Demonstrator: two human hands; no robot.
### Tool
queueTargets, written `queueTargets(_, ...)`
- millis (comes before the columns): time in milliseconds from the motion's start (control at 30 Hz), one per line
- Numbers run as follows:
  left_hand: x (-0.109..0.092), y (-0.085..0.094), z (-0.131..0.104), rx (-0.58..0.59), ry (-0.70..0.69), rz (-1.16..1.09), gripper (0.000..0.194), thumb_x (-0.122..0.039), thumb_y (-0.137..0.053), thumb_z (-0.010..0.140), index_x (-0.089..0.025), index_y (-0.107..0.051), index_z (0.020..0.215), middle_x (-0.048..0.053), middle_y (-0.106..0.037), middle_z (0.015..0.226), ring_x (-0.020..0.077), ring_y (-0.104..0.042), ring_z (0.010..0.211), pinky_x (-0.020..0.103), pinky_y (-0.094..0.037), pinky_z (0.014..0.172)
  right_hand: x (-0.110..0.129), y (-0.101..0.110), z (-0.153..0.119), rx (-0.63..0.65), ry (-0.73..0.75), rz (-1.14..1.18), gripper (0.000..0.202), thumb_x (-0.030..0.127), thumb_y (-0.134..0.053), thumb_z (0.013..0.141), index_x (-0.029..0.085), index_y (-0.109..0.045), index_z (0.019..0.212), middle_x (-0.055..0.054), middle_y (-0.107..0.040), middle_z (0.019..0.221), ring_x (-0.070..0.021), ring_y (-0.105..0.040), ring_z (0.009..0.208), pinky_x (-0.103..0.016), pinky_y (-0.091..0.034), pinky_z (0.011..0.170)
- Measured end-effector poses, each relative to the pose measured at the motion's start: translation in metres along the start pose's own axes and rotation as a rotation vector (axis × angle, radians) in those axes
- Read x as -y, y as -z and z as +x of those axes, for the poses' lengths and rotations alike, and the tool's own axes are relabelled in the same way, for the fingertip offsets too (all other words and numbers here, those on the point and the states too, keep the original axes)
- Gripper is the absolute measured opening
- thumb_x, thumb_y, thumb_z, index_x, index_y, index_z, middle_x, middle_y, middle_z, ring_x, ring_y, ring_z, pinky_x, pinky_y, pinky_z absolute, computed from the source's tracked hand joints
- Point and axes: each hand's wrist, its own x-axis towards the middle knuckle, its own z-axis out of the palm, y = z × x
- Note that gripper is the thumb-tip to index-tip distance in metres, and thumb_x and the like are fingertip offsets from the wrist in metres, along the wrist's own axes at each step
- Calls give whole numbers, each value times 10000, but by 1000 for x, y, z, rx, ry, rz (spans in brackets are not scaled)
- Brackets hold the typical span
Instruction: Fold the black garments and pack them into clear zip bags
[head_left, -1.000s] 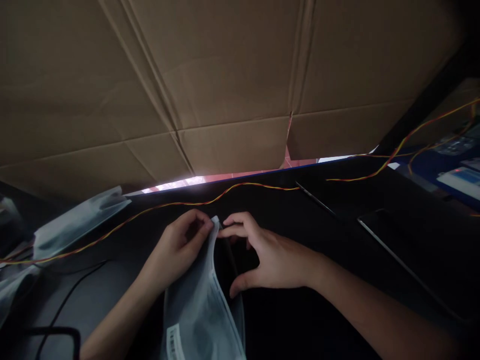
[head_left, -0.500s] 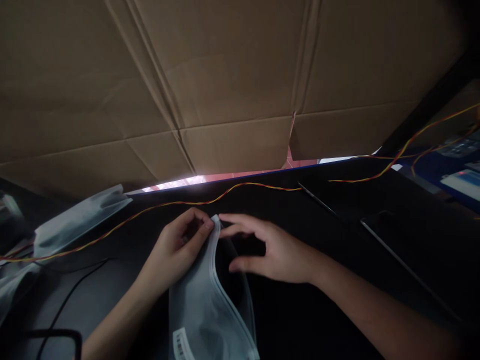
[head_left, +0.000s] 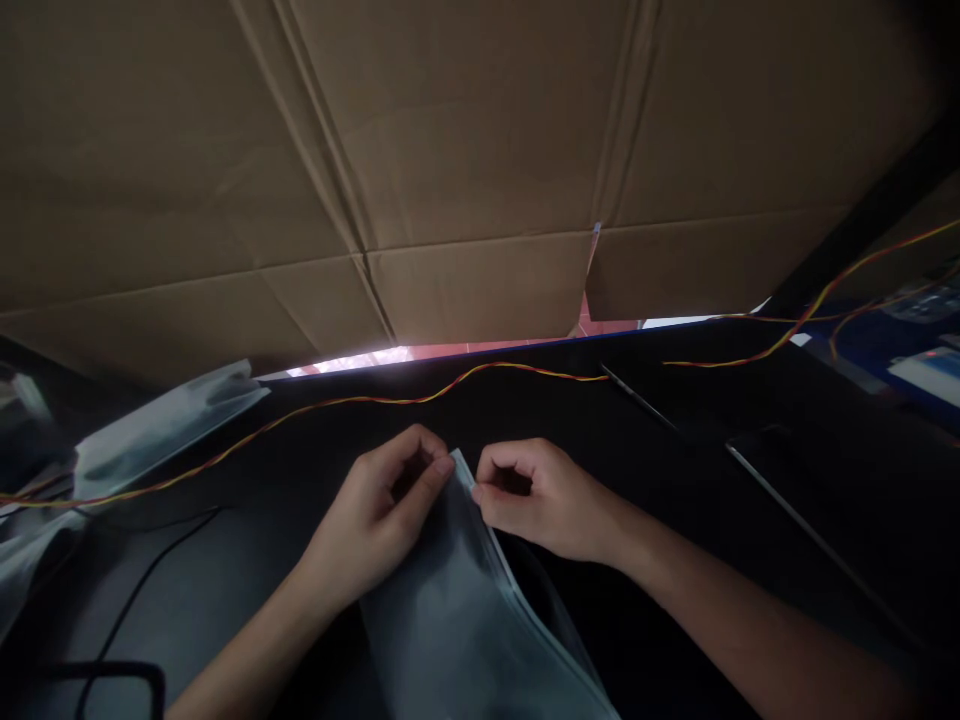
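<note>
A translucent zip bag (head_left: 457,620) with a ridged zip edge lies between my hands at the bottom middle, its mouth gaping lower down on the right. My left hand (head_left: 394,510) is closed, thumb and forefinger pinching the bag's top corner. Just to the right, my right hand (head_left: 544,500) is closed too, with thumb and forefinger pressed on the zip edge near that same corner. Whatever may be inside the bag cannot be made out.
A twisted red and yellow wire (head_left: 360,400) crosses the black table (head_left: 315,440). Other translucent bags (head_left: 165,430) lie at the left near a black cable (head_left: 142,585). Two dark flat objects with bright edges (head_left: 817,535) lie right. A cardboard sheet (head_left: 465,150) stands behind.
My right hand has gone from spread fingers to a pinch on the zip edge. The bag's top has shifted slightly right and its upper mouth has narrowed; the barcode label has left view.
</note>
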Motion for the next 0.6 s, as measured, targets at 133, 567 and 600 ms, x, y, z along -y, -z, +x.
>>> queueTargets(133,15,14,7,-156,49,37,311,-496,-651,1008,-215,-625,877,-25,-598,733,146,-542,657,247,-424,580,6,8,-6,193,-124,-104,192,226,-736,844,200,-614,698,78,-545,642,-89,-465,618,-221,-345,539)
queueTargets(567,9,8,-44,-78,-130,866,695,-580,-571,1004,-362,-434,1649,122,-669,1502,430,-661,1273,597,-571,960,11,24,-8,431,-215,-200,421,580,-762,933,213,-718,733,82,-476,547,-86,-428,511,-247,-303,487)
queueTargets(600,9,-2,-62,-21,-171,896,783,-628,-601,980,-399,-356,1688,114,-598,1602,451,-612,1369,636,-570,1002,8,25,-7,332,-180,-211,441,587,-745,948,208,-704,726,82,-460,549,-89,-417,526,-251,-291,496)
